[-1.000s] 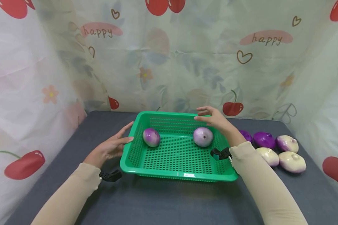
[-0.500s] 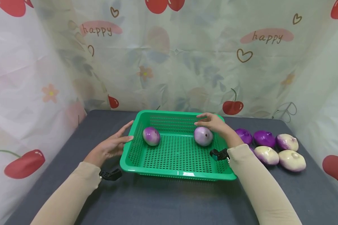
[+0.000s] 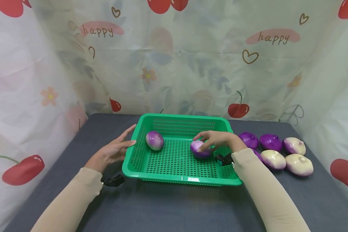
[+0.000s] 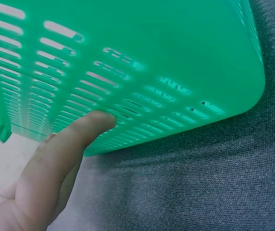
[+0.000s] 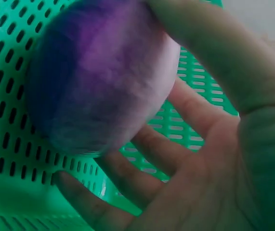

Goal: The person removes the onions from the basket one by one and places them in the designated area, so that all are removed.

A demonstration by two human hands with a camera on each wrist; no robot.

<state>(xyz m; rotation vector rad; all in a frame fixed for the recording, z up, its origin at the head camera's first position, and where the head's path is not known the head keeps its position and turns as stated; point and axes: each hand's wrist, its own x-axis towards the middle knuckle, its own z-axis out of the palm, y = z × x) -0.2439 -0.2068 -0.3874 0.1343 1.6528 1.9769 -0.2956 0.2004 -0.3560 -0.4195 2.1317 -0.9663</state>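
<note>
In the green basket (image 3: 177, 161), a purple-and-white turnip (image 3: 203, 153) is in my right hand (image 3: 217, 139). The right wrist view has the turnip (image 5: 103, 82) blurred, with the thumb against it and the fingers curved around its far side. Another purple-and-white turnip (image 3: 155, 140) lies near the basket's left end. My left hand (image 3: 111, 151) rests against the basket's left side with fingers fairly straight. In the left wrist view, one fingertip (image 4: 103, 119) touches the slotted outer wall (image 4: 176, 53).
Right of the basket, several more turnips lie grouped on the dark grey cloth, some all purple (image 3: 271, 142), others mostly cream (image 3: 300, 164). A patterned curtain (image 3: 179, 71) hangs behind and along both sides of the table (image 3: 168, 209).
My right hand has come down from above the basket's far right onto the turnip. That turnip has shifted slightly left and turned, showing more purple. The left hand stays at the rim.
</note>
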